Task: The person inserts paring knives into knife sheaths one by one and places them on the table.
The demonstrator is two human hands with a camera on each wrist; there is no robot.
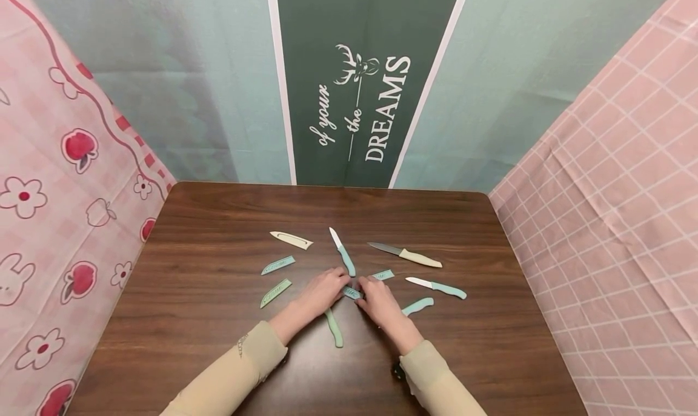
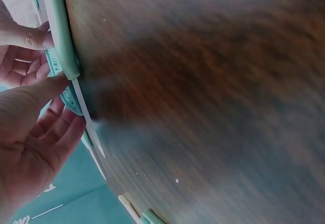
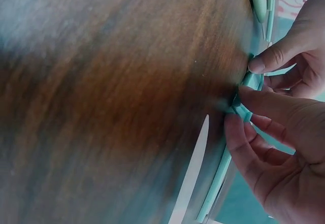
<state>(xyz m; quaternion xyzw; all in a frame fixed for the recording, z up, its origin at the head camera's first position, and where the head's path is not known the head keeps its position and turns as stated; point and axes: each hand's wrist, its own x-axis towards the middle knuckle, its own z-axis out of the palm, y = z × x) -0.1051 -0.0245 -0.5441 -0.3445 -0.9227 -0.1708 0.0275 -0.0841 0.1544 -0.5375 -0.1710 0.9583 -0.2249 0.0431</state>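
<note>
Between my two hands in the head view lies a small blue knife sheath (image 1: pixel 352 292) with raised lettering. My left hand (image 1: pixel 326 289) pinches its left end, and my right hand (image 1: pixel 376 298) pinches its right end. The left wrist view shows the sheath (image 2: pixel 72 101) under thumb and fingers, low at the tabletop. In the right wrist view the thumbs meet its edge (image 3: pixel 247 88). A green-handled knife (image 1: pixel 334 330) lies just below my left hand. A blue-handled knife (image 1: pixel 418 307) lies beside my right hand, which hides its blade. Another blue sheath (image 1: pixel 384 275) is partly behind my right fingers.
Farther left lie a cream sheath (image 1: pixel 291 240), a blue sheath (image 1: pixel 279 264) and a green sheath (image 1: pixel 275 293). A white-bladed knife (image 1: pixel 347 261) points away beyond my hands. A cream-handled knife (image 1: pixel 420 257) and a blue-handled knife (image 1: pixel 448 290) lie right on the wooden table (image 1: pixel 218 355).
</note>
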